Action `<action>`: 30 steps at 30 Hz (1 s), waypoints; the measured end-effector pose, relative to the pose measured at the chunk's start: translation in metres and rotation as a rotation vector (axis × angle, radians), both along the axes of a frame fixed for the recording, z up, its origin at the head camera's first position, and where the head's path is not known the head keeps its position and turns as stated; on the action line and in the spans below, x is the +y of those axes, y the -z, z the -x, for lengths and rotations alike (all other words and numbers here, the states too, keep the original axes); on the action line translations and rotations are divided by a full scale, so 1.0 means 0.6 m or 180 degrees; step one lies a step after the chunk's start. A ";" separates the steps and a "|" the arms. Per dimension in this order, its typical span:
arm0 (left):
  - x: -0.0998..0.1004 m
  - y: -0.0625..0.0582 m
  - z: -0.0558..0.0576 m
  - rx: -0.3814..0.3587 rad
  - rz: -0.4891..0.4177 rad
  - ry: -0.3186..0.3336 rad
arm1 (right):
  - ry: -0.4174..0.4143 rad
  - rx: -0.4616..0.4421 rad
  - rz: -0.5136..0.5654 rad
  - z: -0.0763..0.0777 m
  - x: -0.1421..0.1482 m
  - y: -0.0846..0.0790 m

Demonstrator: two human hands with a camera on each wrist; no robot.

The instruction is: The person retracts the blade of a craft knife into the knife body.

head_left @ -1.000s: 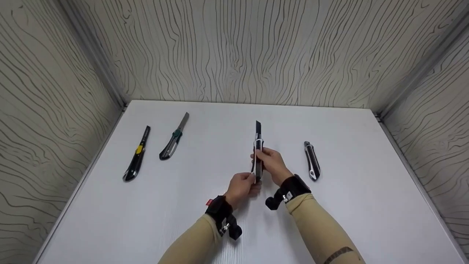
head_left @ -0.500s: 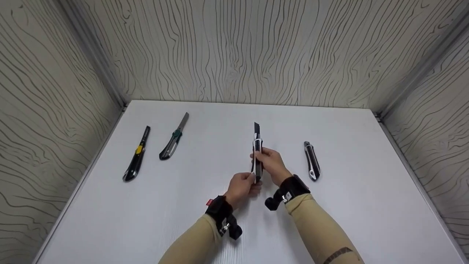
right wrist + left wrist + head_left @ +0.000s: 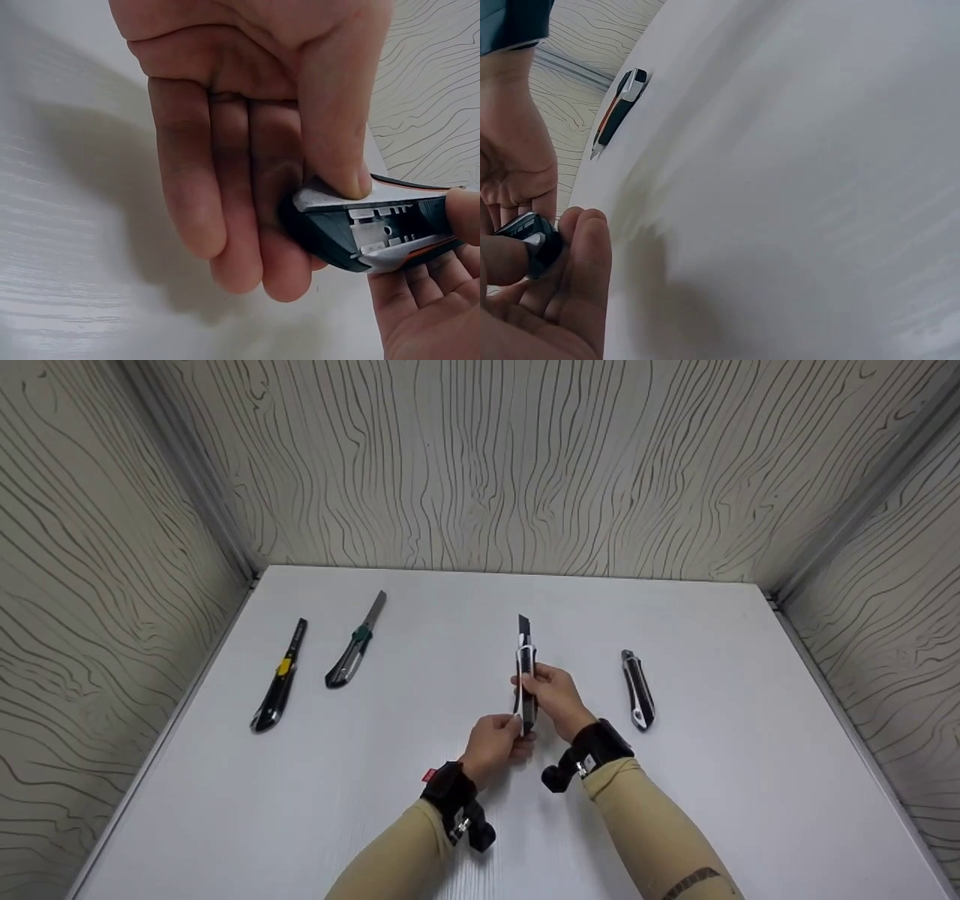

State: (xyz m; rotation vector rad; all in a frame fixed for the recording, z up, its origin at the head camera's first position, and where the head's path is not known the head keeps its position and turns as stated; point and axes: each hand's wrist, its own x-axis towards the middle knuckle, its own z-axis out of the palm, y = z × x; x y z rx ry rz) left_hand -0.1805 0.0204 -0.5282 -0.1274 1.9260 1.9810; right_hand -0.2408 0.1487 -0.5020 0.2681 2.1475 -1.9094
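Note:
A utility knife with a black and silver handle points away from me, its dark blade partly out. My left hand pinches the butt end between thumb and fingers. Further up the handle, my right hand grips it, thumb on top. In the right wrist view the right thumb lies on the handle's slotted track, while the left hand holds the rounded end. The left wrist view shows the butt between the left thumb and fingers; the blade is hidden there.
A black and yellow utility knife and a green and grey one, both with blades out, lie on the white table to the left. Another utility knife, black and silver, lies right of the hands. Patterned walls enclose the table.
The exposed blade has become shorter, sliding back into the handle. My right thumb has moved down the handle toward me; the left hand has stayed in place on the butt.

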 end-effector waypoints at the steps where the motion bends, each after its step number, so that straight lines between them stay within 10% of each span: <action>1: 0.000 0.000 0.000 0.0004 0.0007 -0.0001 | 0.0001 0.0007 -0.0003 0.000 0.000 0.000; 22: -0.003 -0.041 -0.016 0.0036 0.0029 -0.0035 | -0.0020 -0.0013 -0.0037 0.001 -0.001 0.005; 30: 0.003 0.002 0.002 -0.0021 -0.0015 -0.0085 | -0.0053 -0.0047 0.0025 0.000 0.000 0.002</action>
